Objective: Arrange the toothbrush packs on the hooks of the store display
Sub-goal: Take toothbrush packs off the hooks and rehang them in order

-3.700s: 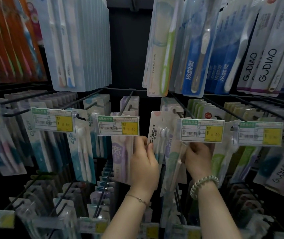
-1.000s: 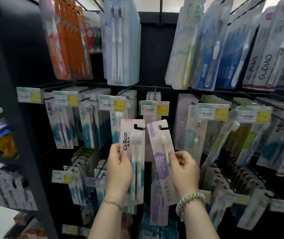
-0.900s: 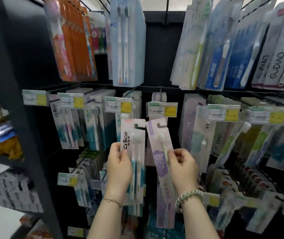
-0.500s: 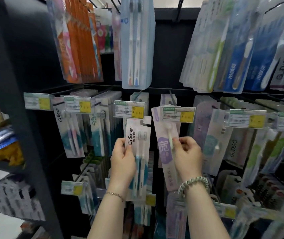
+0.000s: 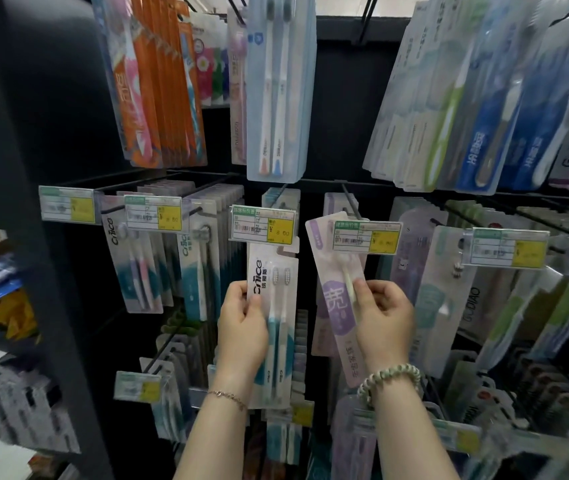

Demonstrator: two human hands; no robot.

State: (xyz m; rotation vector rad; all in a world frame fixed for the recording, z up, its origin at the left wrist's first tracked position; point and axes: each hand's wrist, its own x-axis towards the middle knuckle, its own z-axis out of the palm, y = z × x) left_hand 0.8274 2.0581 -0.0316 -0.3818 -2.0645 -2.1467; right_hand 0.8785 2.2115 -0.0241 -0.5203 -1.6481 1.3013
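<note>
- The left hand [image 5: 241, 327] holds the white pack [image 5: 278, 306] by its left edge. The thumb lies on the front, and the other fingers are curled behind it.
- The right hand [image 5: 383, 320] pinches the purple pack [image 5: 336, 299] near its middle. Its fingers are curled round the right edge.
- The white pack stands straight. Its long side runs from 6 o'clock up to 12 o'clock. Its top sits just under the first price tag [image 5: 262, 228], at 12 o'clock from the left hand.
- The purple pack leans. Its top points to 11 o'clock and its bottom to 5 o'clock. Its top is tucked behind the second price tag [image 5: 366, 236], at 12 o'clock from the right hand.
- A thin black hook [image 5: 351, 204] runs back from that second tag. The tag hides the hole in the purple pack, so I cannot tell if it is on the hook yet.
- I think each pack must go up and back so its hole slips over a hook tip. The left hand is nearer the first tag and the right hand is nearer the second.
- The purple pack may need to be turned straight first.
</note>
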